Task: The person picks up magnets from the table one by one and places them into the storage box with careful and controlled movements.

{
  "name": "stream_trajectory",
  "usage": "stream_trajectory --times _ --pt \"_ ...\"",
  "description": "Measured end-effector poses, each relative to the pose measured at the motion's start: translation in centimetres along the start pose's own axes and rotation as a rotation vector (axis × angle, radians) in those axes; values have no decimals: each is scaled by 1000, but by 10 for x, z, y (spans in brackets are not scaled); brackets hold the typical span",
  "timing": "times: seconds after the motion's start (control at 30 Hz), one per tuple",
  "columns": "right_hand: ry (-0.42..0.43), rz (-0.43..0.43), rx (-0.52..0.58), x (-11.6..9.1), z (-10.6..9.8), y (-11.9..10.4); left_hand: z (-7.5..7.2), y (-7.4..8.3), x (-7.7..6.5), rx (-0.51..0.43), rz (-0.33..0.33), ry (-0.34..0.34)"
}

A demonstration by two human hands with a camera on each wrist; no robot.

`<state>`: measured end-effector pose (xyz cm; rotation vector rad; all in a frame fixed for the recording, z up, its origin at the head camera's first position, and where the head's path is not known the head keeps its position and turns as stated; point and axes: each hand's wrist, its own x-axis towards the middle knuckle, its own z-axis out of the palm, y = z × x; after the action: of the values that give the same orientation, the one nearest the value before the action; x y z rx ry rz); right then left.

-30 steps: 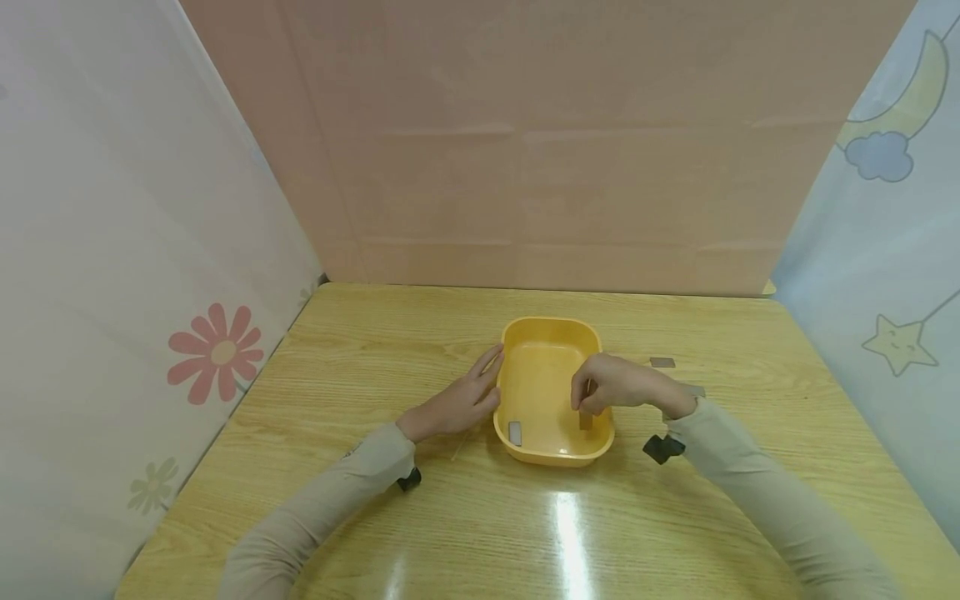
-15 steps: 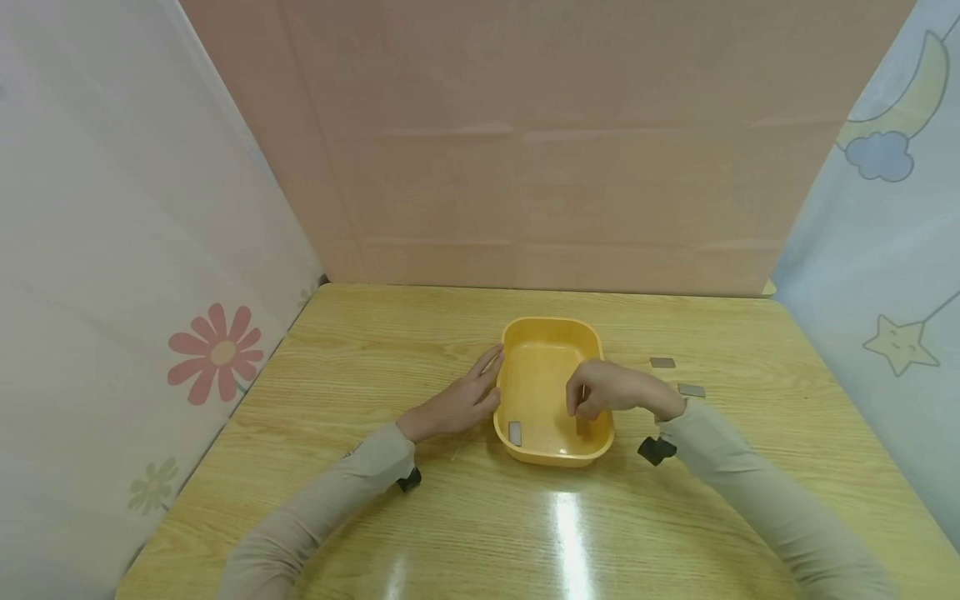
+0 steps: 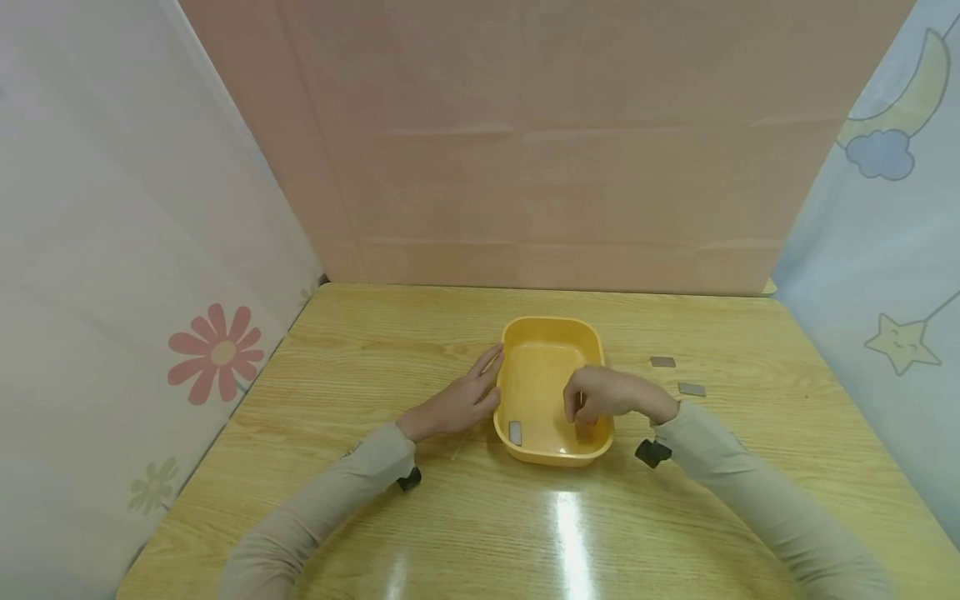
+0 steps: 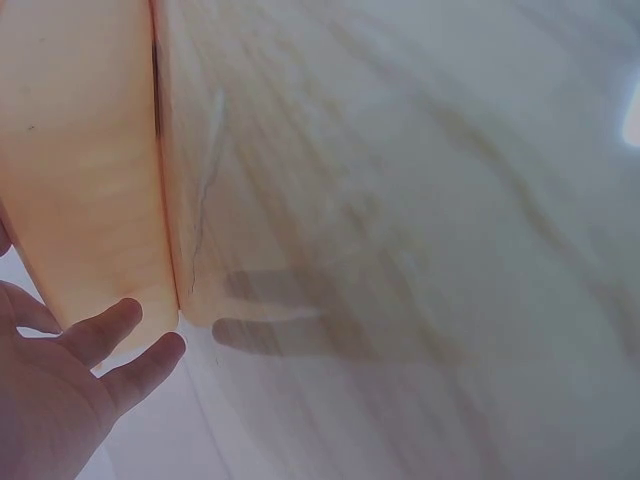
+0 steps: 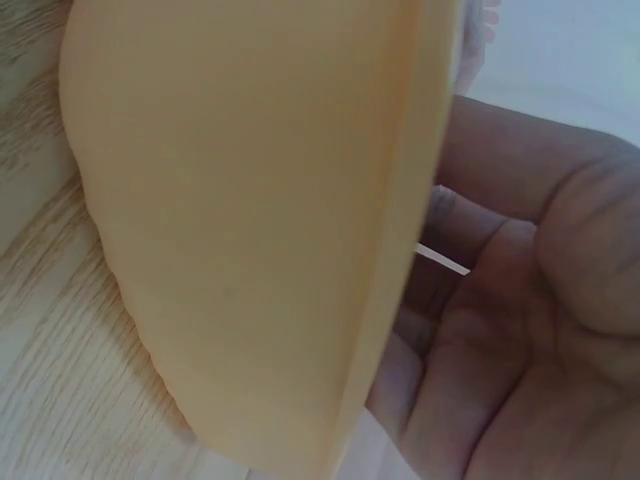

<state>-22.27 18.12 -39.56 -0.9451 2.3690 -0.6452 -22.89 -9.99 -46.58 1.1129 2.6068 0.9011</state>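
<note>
A yellow plastic basin (image 3: 534,379) stands on the wooden table. My left hand (image 3: 456,403) rests against its left side with the fingers extended. In the left wrist view, that hand's fingertips (image 4: 160,355) lie by the basin's wall. Inside the basin, toward the near right, my right hand (image 3: 603,392) pinches a small flat rectangular piece. Only a thin pale edge of that piece (image 5: 443,259) shows between the fingers in the right wrist view; the basin's wall covers the fingertips there. A similar grey flat piece (image 3: 515,432) lies in the basin's near left corner.
Two more small grey flat pieces, one farther back (image 3: 662,362) and one closer (image 3: 692,389), lie on the table right of the basin. A pinkish panel (image 3: 517,167) closes the table's back edge. Patterned curtains hang at both sides.
My right hand has moved slightly left and lower into the basin, and the piece it pinches is now hidden in the head view. The closer table piece has come into full view. My left hand stays put.
</note>
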Motion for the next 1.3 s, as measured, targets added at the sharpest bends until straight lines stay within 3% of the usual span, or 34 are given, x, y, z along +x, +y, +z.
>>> stream_trajectory --times 0.37,1.3 --pt "-19 5 7 1 5 0 -1 2 0 8 8 4" --pt "23 49 -163 1 10 -3 -2 10 0 0 -6 -6"
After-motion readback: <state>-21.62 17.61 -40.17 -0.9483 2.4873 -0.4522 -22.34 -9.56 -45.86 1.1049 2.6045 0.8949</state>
